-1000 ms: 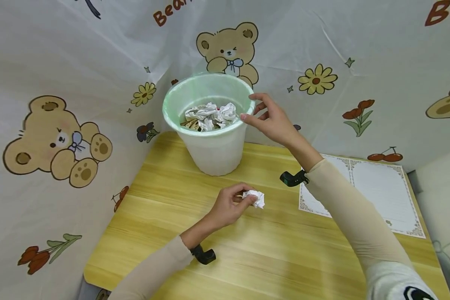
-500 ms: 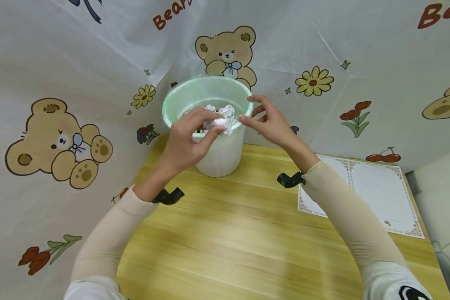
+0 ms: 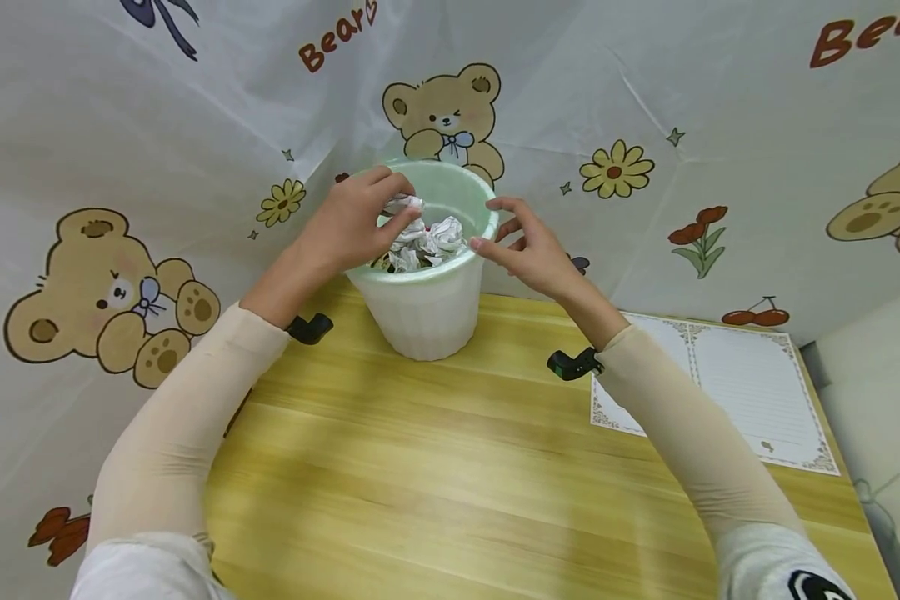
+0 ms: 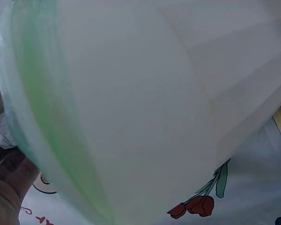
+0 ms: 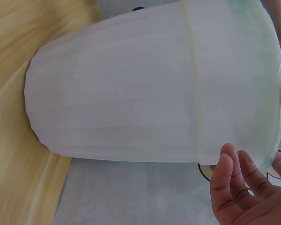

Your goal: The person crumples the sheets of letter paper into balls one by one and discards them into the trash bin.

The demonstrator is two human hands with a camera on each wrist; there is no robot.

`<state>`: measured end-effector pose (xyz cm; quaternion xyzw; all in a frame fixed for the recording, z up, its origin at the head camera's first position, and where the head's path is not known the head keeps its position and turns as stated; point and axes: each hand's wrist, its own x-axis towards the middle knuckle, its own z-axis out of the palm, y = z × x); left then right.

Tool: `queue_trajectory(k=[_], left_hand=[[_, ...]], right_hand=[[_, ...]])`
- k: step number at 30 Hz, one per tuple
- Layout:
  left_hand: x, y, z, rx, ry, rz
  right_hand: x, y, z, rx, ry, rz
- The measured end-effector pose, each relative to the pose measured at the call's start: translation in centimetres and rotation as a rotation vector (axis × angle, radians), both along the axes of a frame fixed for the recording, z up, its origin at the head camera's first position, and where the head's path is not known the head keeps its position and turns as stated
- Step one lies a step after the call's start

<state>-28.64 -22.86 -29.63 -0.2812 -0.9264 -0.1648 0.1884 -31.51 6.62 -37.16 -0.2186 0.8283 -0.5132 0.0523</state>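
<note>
A white bin [image 3: 420, 317] with a pale green liner over its rim stands at the back of the table. Crumpled white papers [image 3: 442, 237] lie inside it. Over the left side of its mouth, my left hand [image 3: 348, 221] pinches a crumpled paper ball [image 3: 407, 202]. In the left wrist view the paper ball [image 4: 3, 132] shows between thumb and fingers, partly hidden by the rim. My right hand [image 3: 528, 250] holds the bin's right rim with thumb and index finger. The right wrist view shows its other fingers [image 5: 222, 176] curled outside the bin wall.
A wooden table [image 3: 435, 467] bears the bin. White sheets with ornate borders [image 3: 750, 392] lie at its right, partly under my right forearm. A white cloth printed with bears and flowers [image 3: 555, 100] hangs close behind the bin.
My left hand has carried the paper ball from above the table's middle up and leftward, over the bin's mouth. The right hand stays at the rim. The head view has shifted slightly.
</note>
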Motion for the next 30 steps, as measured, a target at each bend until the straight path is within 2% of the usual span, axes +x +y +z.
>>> queue_trajectory(k=[4, 10, 15, 18, 23, 27, 30], left_hand=[[-0.5, 0.0, -0.6, -0.034, -0.030, 0.011], [-0.5, 0.2, -1.1, -0.043, -0.039, 0.068], [-0.4, 0.5, -1.5, -0.020, -0.050, 0.060], [0.2, 0.6, -1.9, 0.019, -0.045, 0.040], [2.6, 1.1, -2.6, 0.150, 0.003, 0.010], [5.5, 1.9, -3.4, 0.274, 0.147, -0.041], [7.8, 2.6, -4.3, 0.345, 0.248, -0.083]], right_hand=[[0.0, 0.1, 0.0, -0.004, -0.007, -0.004], [0.1, 0.5, 0.0, 0.011, -0.007, -0.012], [0.3, 1.1, 0.1, 0.025, -0.012, -0.020], [0.5, 1.8, 0.0, 0.036, -0.003, -0.002], [1.1, 4.7, -1.5, 0.125, 0.031, 0.023], [1.7, 8.7, -3.6, 0.202, 0.030, 0.032], [2.6, 12.1, -5.8, 0.279, 0.008, 0.044]])
